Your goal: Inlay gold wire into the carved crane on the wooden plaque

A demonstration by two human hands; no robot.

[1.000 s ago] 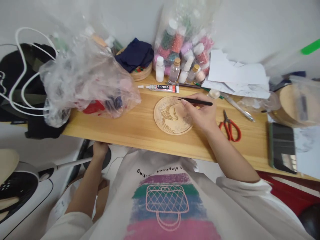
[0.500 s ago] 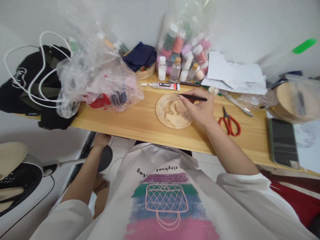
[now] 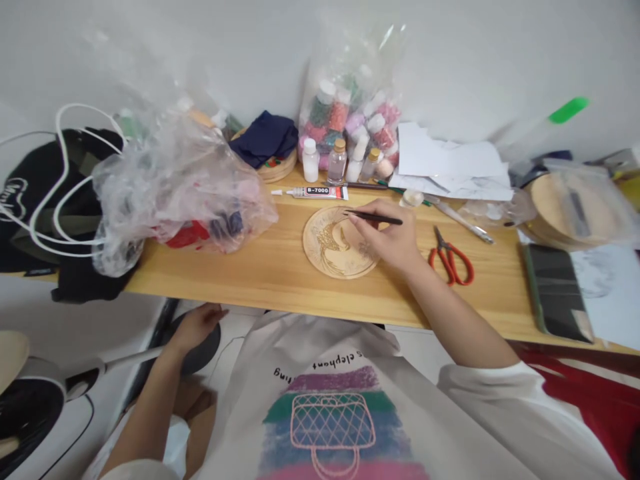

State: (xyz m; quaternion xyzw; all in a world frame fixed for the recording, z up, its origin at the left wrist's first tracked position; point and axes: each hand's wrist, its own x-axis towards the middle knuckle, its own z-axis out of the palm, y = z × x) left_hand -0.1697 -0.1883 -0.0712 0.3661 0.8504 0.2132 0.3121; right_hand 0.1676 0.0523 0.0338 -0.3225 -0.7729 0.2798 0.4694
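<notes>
Your right hand grips a black tool at the part-gold disc, paler parts perhaps unfinished; whether your left hand is closed, I can't tell.

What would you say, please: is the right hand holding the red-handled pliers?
No, the right hand holds a slim black tool, while the red-handled pliers lie on the table.

The right hand holds a black tool over a disc. Pliers lie at its three o'clock, a tube at eleven.
</notes>
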